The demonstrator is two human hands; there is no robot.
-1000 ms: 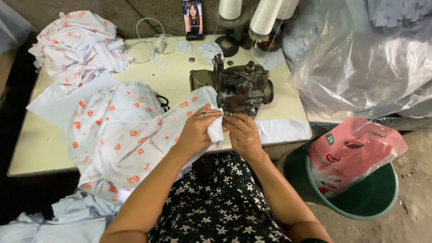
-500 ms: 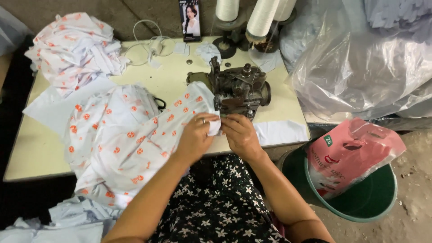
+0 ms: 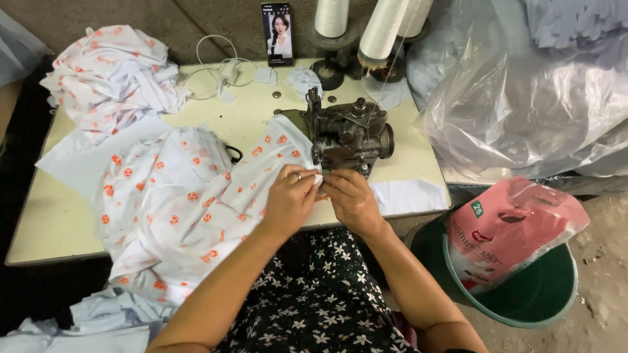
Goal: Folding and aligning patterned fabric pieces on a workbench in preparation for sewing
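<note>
Both hands meet at the front edge of the counter [image 3: 59,222], just in front of the sewing machine [image 3: 347,134]. The left hand [image 3: 288,199] lies curled on the white fabric [image 3: 190,202] with orange dots, its fingers bent down and pinching the cloth's edge; a ring shows on one finger. The right hand [image 3: 353,199] sits touching it, fingers closed on the same edge right below the machine's head. The fabric spreads from the machine leftward across the counter and spills over the front edge toward the lap. A second heap [image 3: 111,75] of the same dotted cloth lies at the counter's far left corner, well apart from the hands. A plain white strip [image 3: 409,195] lies on the counter just right of the right hand. Behind the machine stand thread cones [image 3: 383,29], and a phone [image 3: 278,33] leans upright against the back wall beside a white cable [image 3: 209,65]. To the right of the counter a green bucket [image 3: 543,301] holds a pink bag [image 3: 510,229], with clear plastic sheeting [image 3: 523,104] piled above it.
</note>
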